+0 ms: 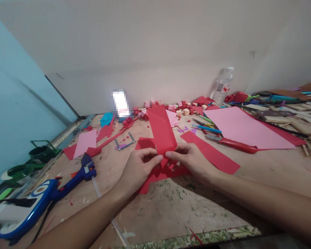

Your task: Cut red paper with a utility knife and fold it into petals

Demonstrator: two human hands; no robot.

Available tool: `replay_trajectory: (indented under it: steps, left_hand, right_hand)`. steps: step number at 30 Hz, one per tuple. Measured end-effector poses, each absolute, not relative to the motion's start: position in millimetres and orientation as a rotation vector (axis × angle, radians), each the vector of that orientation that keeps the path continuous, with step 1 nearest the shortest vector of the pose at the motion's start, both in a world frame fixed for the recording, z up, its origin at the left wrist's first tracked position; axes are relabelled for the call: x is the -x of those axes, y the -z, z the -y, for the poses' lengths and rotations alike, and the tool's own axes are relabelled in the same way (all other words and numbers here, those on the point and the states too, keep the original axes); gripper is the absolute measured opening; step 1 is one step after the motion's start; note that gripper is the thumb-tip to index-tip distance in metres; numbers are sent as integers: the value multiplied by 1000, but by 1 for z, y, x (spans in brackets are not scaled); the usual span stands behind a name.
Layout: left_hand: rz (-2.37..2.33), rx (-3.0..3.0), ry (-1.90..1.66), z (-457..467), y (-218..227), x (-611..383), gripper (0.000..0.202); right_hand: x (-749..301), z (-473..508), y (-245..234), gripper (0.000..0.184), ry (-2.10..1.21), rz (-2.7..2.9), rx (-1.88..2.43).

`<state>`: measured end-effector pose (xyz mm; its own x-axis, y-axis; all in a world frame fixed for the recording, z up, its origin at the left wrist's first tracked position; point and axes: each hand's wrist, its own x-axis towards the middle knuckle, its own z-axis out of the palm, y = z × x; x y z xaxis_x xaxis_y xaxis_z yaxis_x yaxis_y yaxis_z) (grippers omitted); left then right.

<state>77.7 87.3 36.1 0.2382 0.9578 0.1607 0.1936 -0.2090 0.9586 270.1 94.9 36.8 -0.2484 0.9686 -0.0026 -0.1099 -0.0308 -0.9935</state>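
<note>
Strip of smooth, curling red paper (pixel 161 126) is pinched by left hand (pixel 141 162) and right hand (pixel 188 157) (label (pixel 225 88) on clear plastic bottle (pixel 219 98) unreadable).

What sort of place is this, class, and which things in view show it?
Probably a papercraft workspace: a blue glue gun lies on the worktop, a pink paper sheet lies at the right, and the left hand and right hand hold a red paper strip.

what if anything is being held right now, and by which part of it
A red paper strip, held at the end nearest the person: the left hand at its left side, the right hand at its right.
</note>
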Motion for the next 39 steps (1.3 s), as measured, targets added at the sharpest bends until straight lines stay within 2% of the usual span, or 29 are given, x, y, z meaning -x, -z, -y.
replay_trajectory:
  steps: [13,19,23,39]
  left_hand:
    - [-1116,-1621,-1055,-87,-41,-78,26]
    - [-1134,-1645,-1039,-87,-40,-75,27]
    - [-1139,-1656,-1049,-86,-40,-75,31]
    - [-1159,-1632,-1210,-79,-47,-86,29]
  right_hand:
    - [-270,-94,-35,30,-1436,1341,1033]
    - [-272,-92,-32,49,-1518,1258,1029]
    - [-271,-91,-33,54,-1625,1141,1026]
    - [-261,-84,-33,50,-1678,1329,1010]
